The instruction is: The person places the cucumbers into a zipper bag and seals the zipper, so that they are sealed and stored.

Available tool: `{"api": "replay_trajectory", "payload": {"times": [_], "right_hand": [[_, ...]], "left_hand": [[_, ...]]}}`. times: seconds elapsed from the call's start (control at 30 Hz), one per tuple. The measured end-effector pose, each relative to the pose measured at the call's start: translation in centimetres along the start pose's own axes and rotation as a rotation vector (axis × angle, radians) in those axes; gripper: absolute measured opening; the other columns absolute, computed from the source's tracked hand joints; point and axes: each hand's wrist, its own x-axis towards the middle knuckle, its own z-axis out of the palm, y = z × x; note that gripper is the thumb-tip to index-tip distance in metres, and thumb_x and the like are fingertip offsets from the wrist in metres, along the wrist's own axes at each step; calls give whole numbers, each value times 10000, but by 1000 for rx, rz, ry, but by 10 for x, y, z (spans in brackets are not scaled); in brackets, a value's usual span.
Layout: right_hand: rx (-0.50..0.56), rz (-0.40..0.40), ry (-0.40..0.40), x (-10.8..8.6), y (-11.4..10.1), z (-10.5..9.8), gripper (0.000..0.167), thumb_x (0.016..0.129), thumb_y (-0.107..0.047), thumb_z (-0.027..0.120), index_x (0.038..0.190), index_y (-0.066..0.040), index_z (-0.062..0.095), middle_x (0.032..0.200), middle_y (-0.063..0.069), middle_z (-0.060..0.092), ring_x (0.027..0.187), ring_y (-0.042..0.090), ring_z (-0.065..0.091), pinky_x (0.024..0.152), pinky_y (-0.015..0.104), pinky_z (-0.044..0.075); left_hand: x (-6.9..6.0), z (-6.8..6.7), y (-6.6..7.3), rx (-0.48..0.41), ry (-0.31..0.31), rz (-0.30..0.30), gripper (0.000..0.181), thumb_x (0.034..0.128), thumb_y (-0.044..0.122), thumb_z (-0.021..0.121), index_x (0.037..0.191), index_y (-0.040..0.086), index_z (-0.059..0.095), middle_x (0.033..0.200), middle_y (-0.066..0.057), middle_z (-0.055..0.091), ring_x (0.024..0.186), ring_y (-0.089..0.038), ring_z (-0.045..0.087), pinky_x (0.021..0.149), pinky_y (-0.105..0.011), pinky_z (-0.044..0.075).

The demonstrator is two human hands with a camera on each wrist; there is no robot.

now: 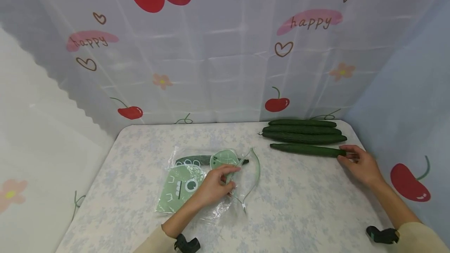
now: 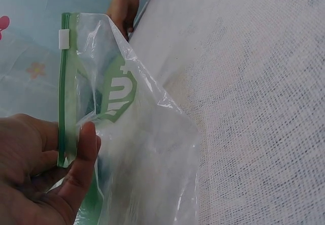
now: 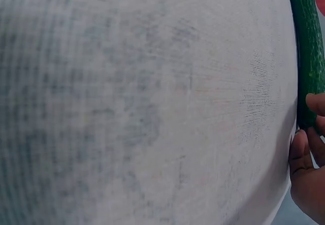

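My left hand [image 1: 212, 186] pinches the open mouth edge of a clear zip bag [image 1: 181, 188] printed with a green cartoon face. One cucumber [image 1: 197, 160] lies inside the bag, partly behind the print. In the left wrist view, the fingers hold the green zip strip [image 2: 63, 93], with a white slider [image 2: 63, 39] at its far end. At the right, my right hand [image 1: 362, 167] holds the right end of another cucumber [image 1: 304, 149] between thumb and fingers. This cucumber lies along the table, and part of it shows in the right wrist view.
Behind the held cucumber, three more cucumbers [image 1: 302, 138] lie side by side near the back right corner of the table [image 1: 299, 206]. A cherry-printed curtain [image 1: 218, 69] hangs at the table's back edge. Sheets also stand along both sides.
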Motion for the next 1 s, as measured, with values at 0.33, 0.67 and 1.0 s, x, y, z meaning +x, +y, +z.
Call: {"api": "replay_trajectory", "payload": {"times": [0.33,0.67,1.0], "right_hand": [[-3,-25,-7,1,5,4,397,1084,-232,647,1401,7,659,1347,253,645,931,-287,403,692,93,438],[242,-57,40,-5,-1,0,337,1089,-147,635,1396,-10,629,1242,-316,578,1108,-218,519,859,-26,420],[1121,57,-97,-15,-16,-6,279,1065,72,564,1274,-49,702,1144,-17,789,1009,104,814,910,231,638]], "left_hand": [[-1,1,-3,-46,-9,-7,507,946,-49,713,1443,39,674,1551,-148,593,755,-98,654,628,-317,665],[-1,0,-3,-16,-5,-12,509,950,-31,714,1448,69,679,1552,-119,591,756,-61,646,630,-294,661],[-1,0,-1,-22,7,-8,495,950,-55,707,1433,51,685,1554,-154,591,785,-120,658,626,-288,656]]}}
